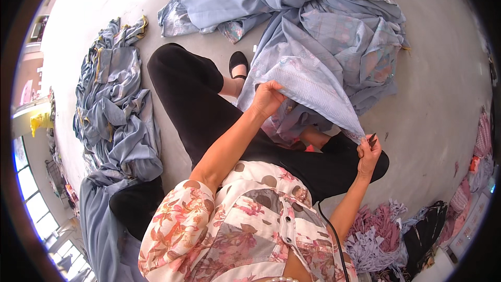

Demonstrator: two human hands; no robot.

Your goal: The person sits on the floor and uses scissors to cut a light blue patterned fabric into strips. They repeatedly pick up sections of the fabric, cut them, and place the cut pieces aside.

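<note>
The large blue-grey cloth heap (339, 31) serves as landmark. Its hem (319, 95) lies at the heap's near side, drawn out between both hands; the long axis slants from far left to near right, narrowing to a tip at the right hand (368, 155). The left hand (269, 99) pinches the far end. The right hand pinches the tip and grips a small dark implement (372, 139), kind unclear. Nearer than the heap, black trousers (219, 117) obstruct the floor; hanging cloth partly hides the legs. A black shoe (238, 60) sits just left of the heap. Further left lies a long fabric pile (117, 104); well apart, near right, are mauve scraps (378, 224).
</note>
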